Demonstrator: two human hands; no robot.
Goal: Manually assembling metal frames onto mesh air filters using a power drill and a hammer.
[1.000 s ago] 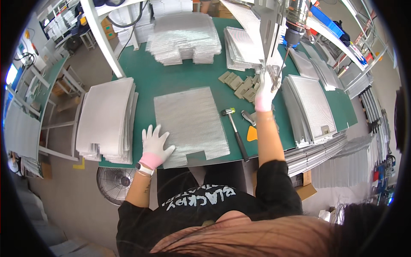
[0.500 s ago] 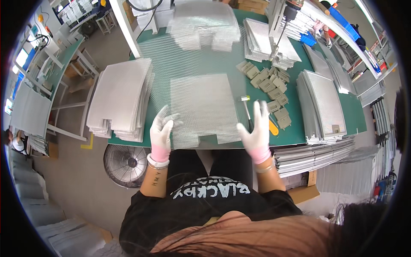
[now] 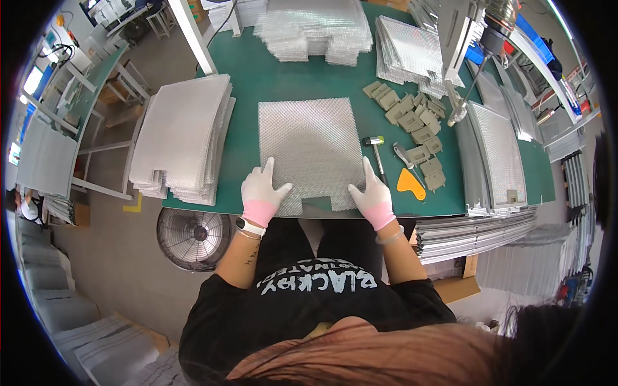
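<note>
A silvery metal mesh sheet point(image 3: 312, 138) lies flat on the green table in front of me, a rectangular notch in its near edge. My left hand point(image 3: 262, 190), in a white glove with a pink cuff, rests at its lower left edge with fingers stretched forward and thumb spread onto the mesh. At the lower right edge, my right hand point(image 3: 373, 193), gloved the same way, has its index finger pointing forward and its thumb over the mesh. Just right of the sheet lie a small hammer point(image 3: 375, 148), a grey-handled tool point(image 3: 404, 154) and a yellow scraper point(image 3: 411, 184).
Mesh sheets are stacked at the left point(image 3: 180, 135), far middle point(image 3: 313, 26) and far right point(image 3: 409, 48). Several grey-green plastic parts point(image 3: 412, 119) lie right of centre. Framed panels point(image 3: 499, 154) stand at the right edge. A power driver point(image 3: 499, 22) hangs upper right; a floor fan point(image 3: 194, 238) stands below.
Both hands have come down from above the table onto the sheet's near side edges, drawing closer together. The sheet, blurred before, now lies still, and the tools show fully.
</note>
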